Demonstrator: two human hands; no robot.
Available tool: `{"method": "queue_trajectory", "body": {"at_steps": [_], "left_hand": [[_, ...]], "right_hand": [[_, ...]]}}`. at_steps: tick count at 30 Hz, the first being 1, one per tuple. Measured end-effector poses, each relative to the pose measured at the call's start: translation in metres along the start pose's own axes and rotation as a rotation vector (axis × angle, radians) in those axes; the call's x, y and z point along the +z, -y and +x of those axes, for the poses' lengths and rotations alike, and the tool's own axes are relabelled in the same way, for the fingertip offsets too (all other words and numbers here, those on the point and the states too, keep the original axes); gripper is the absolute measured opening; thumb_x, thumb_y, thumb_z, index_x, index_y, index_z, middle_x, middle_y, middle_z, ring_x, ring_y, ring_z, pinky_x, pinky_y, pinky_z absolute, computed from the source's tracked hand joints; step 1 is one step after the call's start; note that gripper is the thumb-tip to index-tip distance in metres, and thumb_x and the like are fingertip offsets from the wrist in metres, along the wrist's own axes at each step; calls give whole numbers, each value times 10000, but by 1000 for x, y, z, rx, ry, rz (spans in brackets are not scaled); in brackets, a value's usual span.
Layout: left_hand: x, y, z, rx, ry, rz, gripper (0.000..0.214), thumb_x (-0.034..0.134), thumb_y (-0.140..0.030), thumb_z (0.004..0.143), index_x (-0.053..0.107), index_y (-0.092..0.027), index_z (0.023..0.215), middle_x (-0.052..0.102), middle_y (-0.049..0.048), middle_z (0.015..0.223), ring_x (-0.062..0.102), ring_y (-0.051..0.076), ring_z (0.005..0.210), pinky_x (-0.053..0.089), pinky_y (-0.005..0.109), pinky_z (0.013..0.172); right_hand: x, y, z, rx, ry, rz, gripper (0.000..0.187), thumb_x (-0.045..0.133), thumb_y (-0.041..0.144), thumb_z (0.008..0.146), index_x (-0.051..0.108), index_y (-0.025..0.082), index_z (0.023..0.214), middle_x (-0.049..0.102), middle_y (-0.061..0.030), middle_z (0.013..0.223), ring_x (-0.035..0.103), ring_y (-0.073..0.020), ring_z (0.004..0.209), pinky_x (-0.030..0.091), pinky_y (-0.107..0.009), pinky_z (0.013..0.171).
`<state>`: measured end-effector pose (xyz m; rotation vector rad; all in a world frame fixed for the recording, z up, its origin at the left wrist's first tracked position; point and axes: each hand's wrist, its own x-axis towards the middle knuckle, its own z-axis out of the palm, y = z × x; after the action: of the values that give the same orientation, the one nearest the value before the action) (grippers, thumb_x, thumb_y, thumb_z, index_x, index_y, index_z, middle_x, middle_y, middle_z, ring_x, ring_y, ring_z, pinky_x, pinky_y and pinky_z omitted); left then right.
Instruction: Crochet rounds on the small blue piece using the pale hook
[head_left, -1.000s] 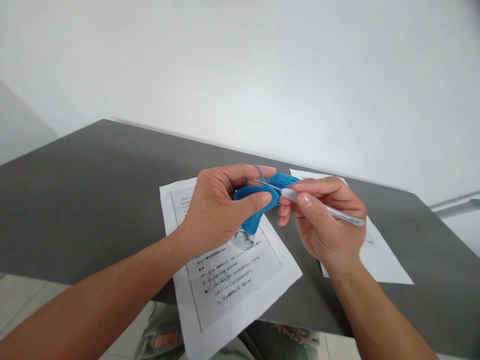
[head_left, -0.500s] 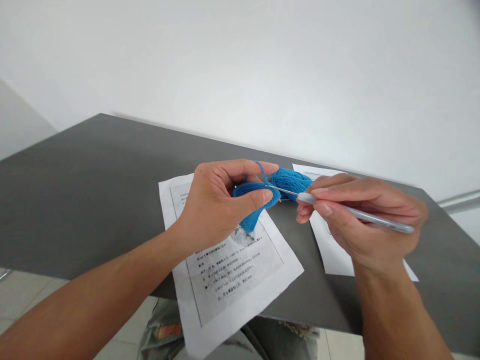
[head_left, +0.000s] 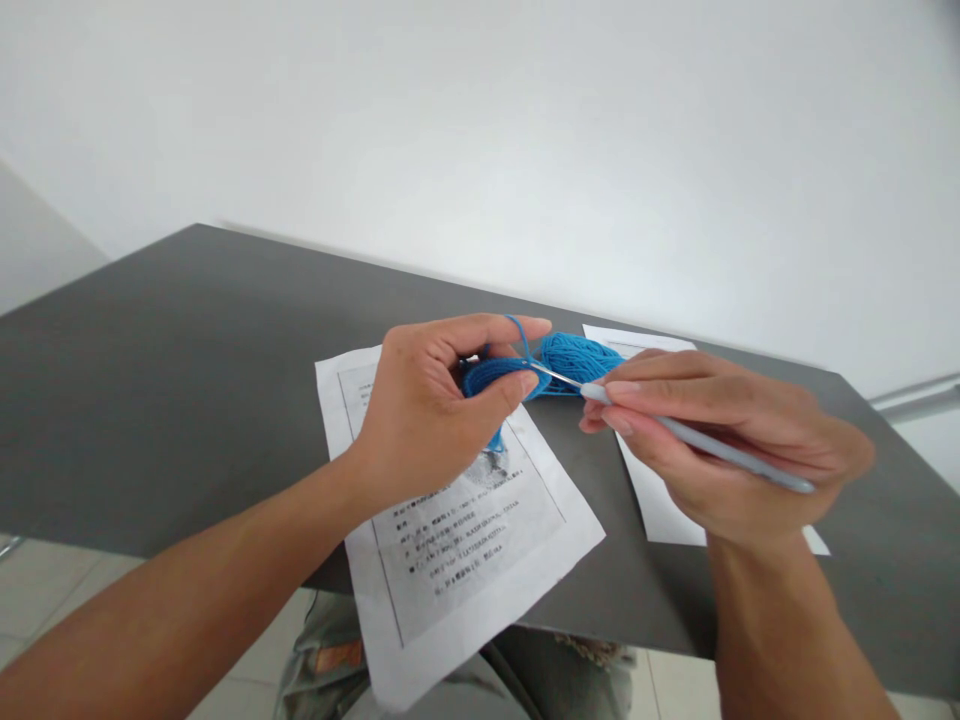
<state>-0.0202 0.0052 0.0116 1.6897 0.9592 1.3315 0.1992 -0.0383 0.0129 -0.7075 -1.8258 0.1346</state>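
Observation:
My left hand (head_left: 429,415) pinches a piece of blue crochet work (head_left: 491,376) between thumb and fingers. A strand of blue yarn (head_left: 519,330) loops over its index finger and runs down to the work. My right hand (head_left: 739,435) holds a crochet hook (head_left: 724,452) with a pale grey handle, gripped like a pen. The hook's metal tip meets the upper edge of the crochet work near my left thumb; the fine stitch there is too small to make out. Behind both hands lies a skein of blue yarn (head_left: 577,358) on the table.
A printed sheet (head_left: 480,590) lies under my left hand and hangs over the front edge of the dark grey table (head_left: 247,350). Another paper (head_left: 664,505) lies beneath my right hand. A white wall (head_left: 480,150) rises behind the table.
The hook has shifted slightly left, and its handle end now tilts lower. My left hand has tipped the crochet work, so less of its lower part shows.

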Motion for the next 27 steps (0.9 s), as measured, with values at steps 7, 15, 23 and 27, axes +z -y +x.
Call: {"method": "queue_trajectory", "body": {"at_steps": [7, 15, 23, 27], "left_hand": [[4, 5, -3, 144, -80, 197, 232, 774, -128, 843, 902, -207, 1019, 874, 22, 913, 763, 172, 743, 610, 272, 695], [8, 12, -5, 320, -148, 376, 268, 716, -88, 905, 876, -227, 1069, 896, 18, 1087, 843, 190, 882, 664, 288, 839], [10, 10, -5, 257, -219, 386, 211, 738, -120, 897, 867, -258, 990, 895, -21, 1098, 836, 179, 869, 655, 280, 815], [11, 6, -8, 159, -141, 271, 192, 773, -172, 902, 889, -269, 1020, 889, 7, 1140, 833, 215, 933, 647, 317, 873]], "right_hand": [[-3, 8, 4, -148, 139, -284, 370, 858, 8, 863, 839, 247, 1145, 861, -51, 1002, 812, -226, 817, 712, -381, 708], [17, 14, -1, -99, 46, -353, 325, 849, 6, 856, 811, 248, 1070, 852, -51, 928, 799, -197, 743, 675, -320, 608], [52, 9, -10, 137, -233, -49, 279, 809, 30, 897, 814, 264, 1049, 839, -6, 909, 805, -187, 737, 677, -343, 638], [52, 3, -7, -42, -165, -250, 316, 814, 24, 889, 805, 273, 1084, 854, -48, 992, 828, -221, 838, 704, -360, 720]]}}
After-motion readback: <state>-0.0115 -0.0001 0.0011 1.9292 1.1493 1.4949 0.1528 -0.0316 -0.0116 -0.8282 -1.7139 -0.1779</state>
